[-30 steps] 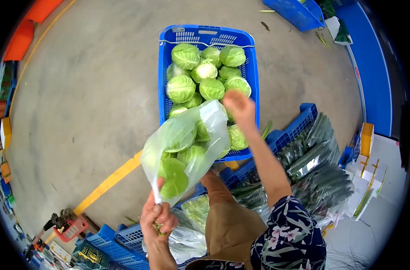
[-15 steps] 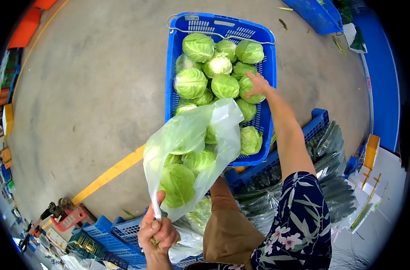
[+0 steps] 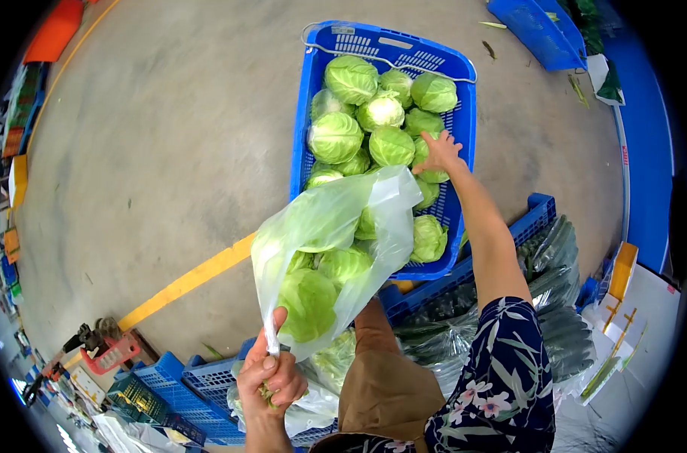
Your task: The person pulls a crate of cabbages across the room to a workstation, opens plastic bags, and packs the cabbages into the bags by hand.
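My left hand (image 3: 272, 381) is closed around the gathered edge of a clear plastic bag (image 3: 394, 219), low in the view. Through the bag several green cabbages show, and one cabbage (image 3: 307, 305) lies just above that hand. The bag's upper part overlaps the near end of a blue crate (image 3: 468, 113) of cabbages. My right hand (image 3: 441, 153) rests with fingers spread on a cabbage (image 3: 425, 167) at the crate's right side. Its palm is hidden from view.
Plastic-wrapped dark green vegetables (image 3: 548, 294) lie in a blue crate at the lower right. Bagged greens (image 3: 334, 361) are near my legs. Another blue crate (image 3: 536, 30) stands at the upper right. A yellow line (image 3: 189, 281) crosses the floor.
My right hand has moved from beside the bag's mouth out to a cabbage at the crate's right side, its fingers now spread. My left hand still grips the bag. The crate appears shifted right.
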`<state>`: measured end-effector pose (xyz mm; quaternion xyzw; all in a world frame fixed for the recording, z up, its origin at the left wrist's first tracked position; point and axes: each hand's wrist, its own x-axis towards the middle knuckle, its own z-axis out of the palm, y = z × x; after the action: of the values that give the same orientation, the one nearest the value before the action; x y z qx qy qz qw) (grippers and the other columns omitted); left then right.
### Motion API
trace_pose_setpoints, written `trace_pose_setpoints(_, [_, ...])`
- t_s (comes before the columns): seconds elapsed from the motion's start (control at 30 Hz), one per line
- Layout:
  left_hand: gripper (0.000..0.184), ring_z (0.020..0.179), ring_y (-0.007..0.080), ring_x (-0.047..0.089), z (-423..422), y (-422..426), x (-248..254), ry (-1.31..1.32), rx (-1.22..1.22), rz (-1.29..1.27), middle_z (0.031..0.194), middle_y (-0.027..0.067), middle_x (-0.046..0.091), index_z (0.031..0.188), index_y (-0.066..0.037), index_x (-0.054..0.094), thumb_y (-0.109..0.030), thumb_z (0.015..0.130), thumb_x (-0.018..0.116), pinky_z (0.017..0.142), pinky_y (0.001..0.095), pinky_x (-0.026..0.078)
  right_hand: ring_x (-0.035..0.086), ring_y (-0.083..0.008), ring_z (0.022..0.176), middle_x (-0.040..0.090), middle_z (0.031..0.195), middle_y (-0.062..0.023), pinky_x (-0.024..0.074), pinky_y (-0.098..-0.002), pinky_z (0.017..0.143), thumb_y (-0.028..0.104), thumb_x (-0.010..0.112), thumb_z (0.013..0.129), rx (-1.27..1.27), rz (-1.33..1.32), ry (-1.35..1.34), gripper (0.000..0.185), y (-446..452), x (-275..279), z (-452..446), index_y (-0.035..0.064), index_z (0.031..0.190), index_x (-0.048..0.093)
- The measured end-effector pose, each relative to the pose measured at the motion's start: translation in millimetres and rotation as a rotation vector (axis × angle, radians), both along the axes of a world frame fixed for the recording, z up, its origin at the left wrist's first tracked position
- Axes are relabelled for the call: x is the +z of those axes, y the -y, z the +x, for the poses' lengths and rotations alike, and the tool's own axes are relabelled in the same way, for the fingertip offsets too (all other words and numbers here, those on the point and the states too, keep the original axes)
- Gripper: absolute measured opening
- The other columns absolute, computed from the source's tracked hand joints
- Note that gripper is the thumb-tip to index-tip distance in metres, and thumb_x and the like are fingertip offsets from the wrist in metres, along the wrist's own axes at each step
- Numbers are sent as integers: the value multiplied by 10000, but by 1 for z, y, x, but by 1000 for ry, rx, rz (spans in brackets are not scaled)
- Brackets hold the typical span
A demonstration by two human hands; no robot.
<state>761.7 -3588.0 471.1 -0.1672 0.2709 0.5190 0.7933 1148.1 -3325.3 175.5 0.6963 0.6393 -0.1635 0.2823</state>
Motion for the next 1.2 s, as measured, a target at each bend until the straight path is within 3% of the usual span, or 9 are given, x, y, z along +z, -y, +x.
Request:
trace_pose_setpoints(0.27, [635, 307, 68, 284, 3, -6, 8, -54, 8, -45, 544, -1, 363, 1438, -82, 142, -61, 860, 405, 309, 242, 241, 375, -387, 1180, 322, 1293, -173, 404, -527, 900, 311, 837, 490, -203, 118, -126, 1018, 29, 4, 6, 312, 1366, 319])
trace_pose_setpoints(0.57, [638, 308, 80, 306, 13, -7, 3, -26, 30, -30, 549, 2, 364, 1447, -133, 129, -64, 867, 388, 291, 236, 243, 478, -310, 1083, 468, 1168, -175, 423, -378, 916, 236, 844, 506, -413, 420, -732, 934, 79, 7, 35, 134, 1326, 408])
trace_pose_setpoints(0.67, [636, 303, 82, 298, 14, -8, 1, -35, 45, -23, 552, 6, 364, 1448, -137, 117, -61, 873, 377, 284, 229, 237, 526, -273, 1041, 504, 1183, -156, 457, -341, 869, 175, 824, 548, -637, 468, -1035, 892, 95, 5, 39, 111, 1329, 399])
trace_pose_setpoints(0.8, [634, 299, 82, 295, 18, -11, 4, -60, 38, -29, 552, 11, 366, 1449, -146, 107, -73, 884, 384, 280, 231, 241, 581, -207, 933, 570, 1115, -109, 501, -372, 760, 100, 699, 719, -1229, 461, -1272, 735, 115, 12, 53, 125, 1363, 345])
trace_pose_setpoints(0.83, [642, 302, 87, 300, 19, -11, 3, -56, 39, -31, 545, 9, 364, 1448, -146, 122, -72, 873, 398, 293, 236, 251, 578, -199, 930, 576, 1106, -80, 486, -427, 743, 156, 666, 780, -1528, 639, -1470, 732, 123, 7, 67, 178, 1398, 274])
trace_pose_setpoints(0.97, [660, 305, 97, 309, 25, -13, 3, -42, 38, -48, 530, 5, 362, 1444, -145, 145, -68, 852, 426, 305, 244, 264, 522, -262, 1050, 501, 1232, -139, 436, -504, 784, 305, 685, 781, -1286, 368, -1377, 804, 127, 16, 61, 207, 1424, 212])
trace_pose_setpoints(1.0, [661, 302, 97, 309, 26, -14, 3, -53, 39, -45, 529, 5, 363, 1444, -145, 143, -66, 852, 426, 297, 242, 261, 466, -286, 1125, 417, 1321, -164, 413, -516, 854, 313, 727, 735, -1181, 374, -1157, 895, 116, 13, 57, 206, 1436, 181])
trace_pose_setpoints(1.07, [646, 305, 90, 319, 24, -13, 2, -69, 21, -12, 535, -1, 364, 1445, -148, 133, -80, 867, 415, 298, 232, 264, 413, -320, 1180, 339, 1355, -188, 384, -519, 918, 349, 795, 640, -1038, 382, -1186, 1022, 92, 2, 40, 226, 1438, 169])
trace_pose_setpoints(1.2, [626, 323, 80, 348, 23, -7, -1, -82, -13, 15, 552, -12, 366, 1447, -152, 118, -106, 890, 399, 333, 229, 292, 370, -390, 1199, 268, 1343, -233, 388, -485, 939, 395, 847, 531, -679, 363, -691, 1130, 65, -6, 17, 253, 1428, 175])
